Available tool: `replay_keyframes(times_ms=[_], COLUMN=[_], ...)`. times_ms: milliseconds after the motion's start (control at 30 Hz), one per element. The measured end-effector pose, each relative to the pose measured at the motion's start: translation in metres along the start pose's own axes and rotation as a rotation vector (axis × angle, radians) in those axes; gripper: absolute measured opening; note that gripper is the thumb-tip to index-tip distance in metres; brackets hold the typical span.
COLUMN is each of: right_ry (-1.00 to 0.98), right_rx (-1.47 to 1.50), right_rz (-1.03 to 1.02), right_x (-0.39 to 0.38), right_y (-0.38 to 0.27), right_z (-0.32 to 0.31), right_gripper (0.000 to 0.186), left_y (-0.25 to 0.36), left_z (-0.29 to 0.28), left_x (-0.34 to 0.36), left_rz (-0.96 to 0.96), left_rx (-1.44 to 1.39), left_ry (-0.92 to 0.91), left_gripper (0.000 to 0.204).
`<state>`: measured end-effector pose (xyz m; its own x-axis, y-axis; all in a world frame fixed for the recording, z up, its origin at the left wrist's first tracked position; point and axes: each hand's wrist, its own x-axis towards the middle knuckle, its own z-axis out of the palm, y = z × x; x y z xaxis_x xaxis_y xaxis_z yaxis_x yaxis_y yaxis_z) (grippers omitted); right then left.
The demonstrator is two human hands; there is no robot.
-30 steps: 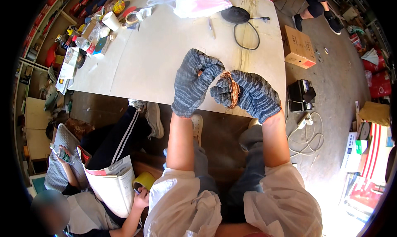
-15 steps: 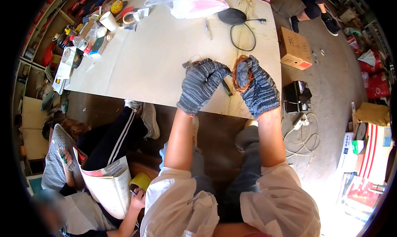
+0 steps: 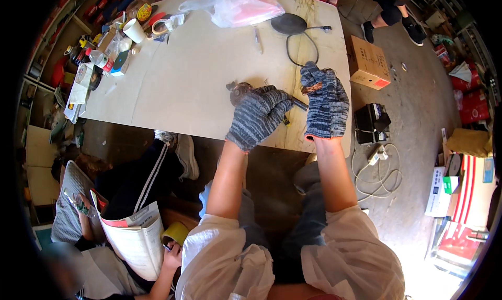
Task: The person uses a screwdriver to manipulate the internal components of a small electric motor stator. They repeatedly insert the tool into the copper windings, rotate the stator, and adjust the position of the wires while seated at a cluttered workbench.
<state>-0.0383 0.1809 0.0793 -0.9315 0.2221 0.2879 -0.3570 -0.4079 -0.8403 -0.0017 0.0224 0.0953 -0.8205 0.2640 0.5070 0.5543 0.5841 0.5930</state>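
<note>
Copper wire [image 3: 312, 89] shows only partly, mostly hidden by the right hand [image 3: 328, 105], whose fingers clamp it above the table's [image 3: 183, 80] near right; left hand [image 3: 260, 116], fingers curled together, grips a half-covered dark rounded part [image 3: 240, 93], kind unclear.

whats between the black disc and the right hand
The head view shows a loop of dark cord lying on the table between the black disc and the gloved right hand.

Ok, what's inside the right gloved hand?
Copper-coloured wire shows at the left side of the right hand; anything else it closes over is covered and can't be seen.
</note>
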Motion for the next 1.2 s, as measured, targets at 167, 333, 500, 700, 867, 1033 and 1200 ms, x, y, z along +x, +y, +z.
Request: replay_keyframes(times_ms=[167, 333, 500, 700, 867, 1033, 1200], right_ry=[-0.181, -0.119, 0.175, 0.025, 0.015, 0.112, 0.120], right_rx=[-0.757, -1.037, 0.284, 0.350, -0.004, 0.126, 0.289], right_rz=[-0.232, -0.191, 0.265, 0.091, 0.040, 0.097, 0.195], right_x=[0.006, 0.005, -0.001, -0.002, 0.004, 0.001, 0.001], right_y=[-0.011, -0.023, -0.015, -0.003, 0.012, 0.012, -0.001], right_z=[-0.006, 0.002, 0.012, 0.000, -0.003, 0.000, 0.001], right_gripper=[0.022, 0.022, 0.027, 0.026, 0.027, 0.026, 0.025], left_y=[-0.006, -0.004, 0.000, 0.003, 0.011, 0.010, 0.008], left_z=[0.004, 0.010, 0.011, 0.014, 0.017, 0.022, 0.029], left_x=[0.000, 0.003, 0.004, 0.006, 0.005, 0.005, 0.002], left_rz=[0.126, 0.162, 0.080, 0.049, -0.235, -0.049, -0.223], left_rx=[0.005, 0.068, 0.055, 0.014, -0.036, -0.158, -0.261], left_ry=[-0.037, -0.061, -0.119, 0.126, -0.124, 0.012, 0.001], left_gripper=[0.014, 0.015, 0.016, 0.030, 0.044, 0.045, 0.052])
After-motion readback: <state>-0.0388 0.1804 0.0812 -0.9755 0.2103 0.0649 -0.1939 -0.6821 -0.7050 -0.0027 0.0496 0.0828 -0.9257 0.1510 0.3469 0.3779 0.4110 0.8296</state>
